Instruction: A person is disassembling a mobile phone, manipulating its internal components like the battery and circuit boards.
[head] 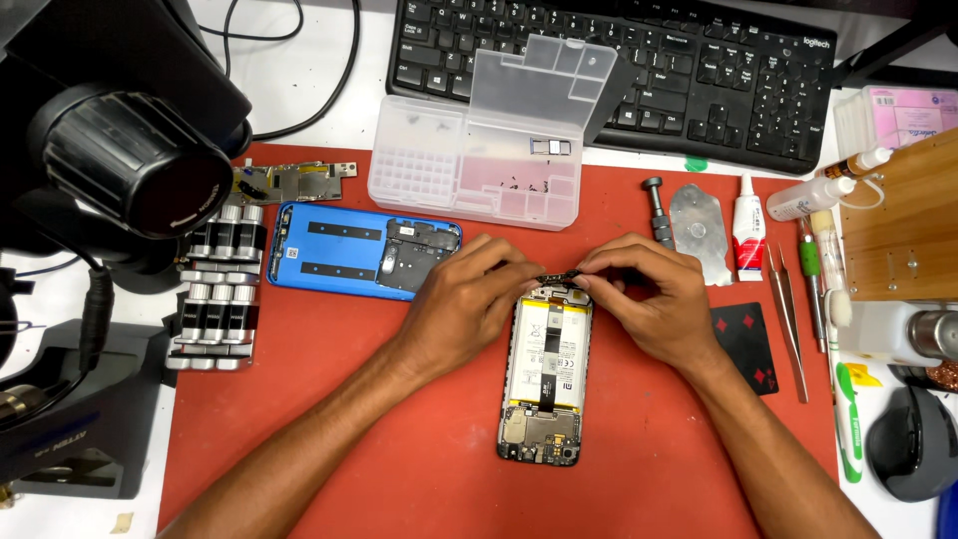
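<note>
1. Red mat [399, 439] centre: opened phone [544, 379] – back off, pale battery and black ribbon cable showing.
2. At its 12 o'clock end, left hand [464, 309] and right hand [649, 299] – fingers pinched narrow on a small dark part [559, 276].

Opened smartphone with exposed battery and circuit boards [544, 374]: its top edge is lying covered under the fingertips of the left hand [469, 299] and right hand [654, 299]. Small dark part [561, 275] pinched between those fingertips: too small to tell its kind. Black microscope head [130, 165]: its upper body is running off the top-left edge. Black computer keyboard [699, 70]: its far rows are being cut by the top edge, its middle sitting behind the raised lid of the clear plastic compartment box [469, 165]. Tiny dark pieces [524, 186] in that box: too small to identify. Black computer mouse [913, 444]: partly cropped at the right edge.
</note>
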